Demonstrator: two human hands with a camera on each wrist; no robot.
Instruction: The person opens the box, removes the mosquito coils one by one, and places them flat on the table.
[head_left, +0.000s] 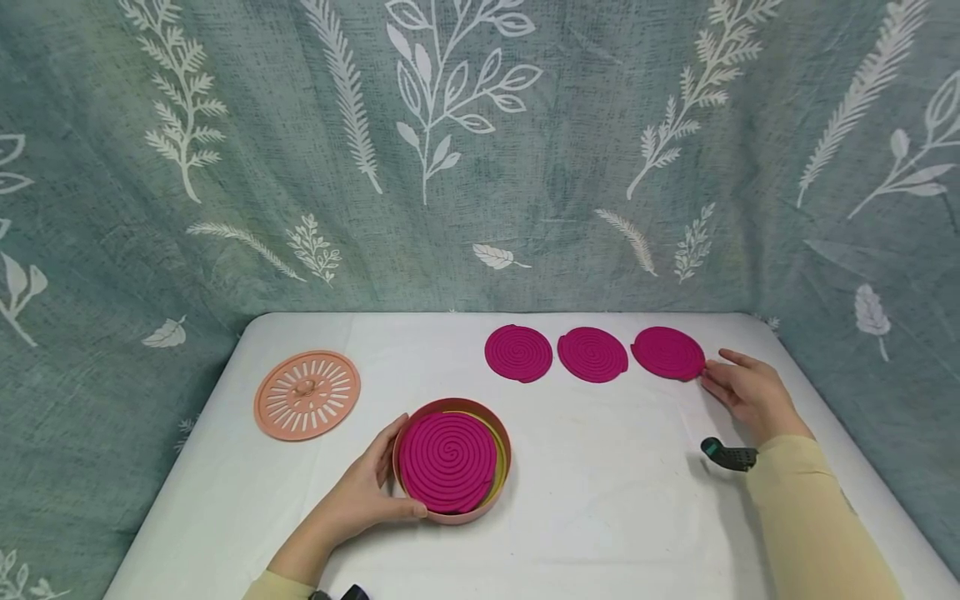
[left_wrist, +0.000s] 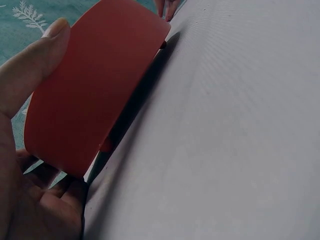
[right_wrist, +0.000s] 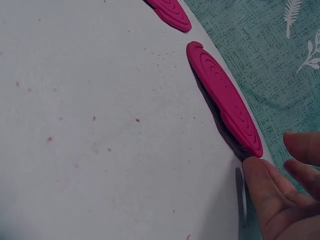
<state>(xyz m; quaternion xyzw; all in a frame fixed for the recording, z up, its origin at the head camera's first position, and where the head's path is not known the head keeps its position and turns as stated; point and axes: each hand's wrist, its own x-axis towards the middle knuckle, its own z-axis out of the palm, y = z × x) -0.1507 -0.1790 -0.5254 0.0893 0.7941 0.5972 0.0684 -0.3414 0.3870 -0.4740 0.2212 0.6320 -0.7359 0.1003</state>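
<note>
My left hand (head_left: 371, 487) grips the left side of a round salmon-pink bowl-like holder (head_left: 506, 487), thumb at the front rim and fingers round the far left side. In the left wrist view the holder's smooth outer wall (left_wrist: 95, 80) shows between thumb and fingers. A magenta mosquito coil (head_left: 450, 458) lies inside it, over a yellow inner edge. At the back right, my right hand (head_left: 750, 396) pinches the near right edge of another mosquito coil (head_left: 667, 352). In the right wrist view that coil (right_wrist: 225, 100) casts a dark shadow along its underside.
Two more magenta coils, a middle one (head_left: 592, 354) and a left one (head_left: 518, 353), lie in a row at the table's back edge. A slotted peach lid (head_left: 307, 396) with a small knob lies at left. Patterned green cloth (head_left: 480, 167) hangs behind the white table (head_left: 600, 500).
</note>
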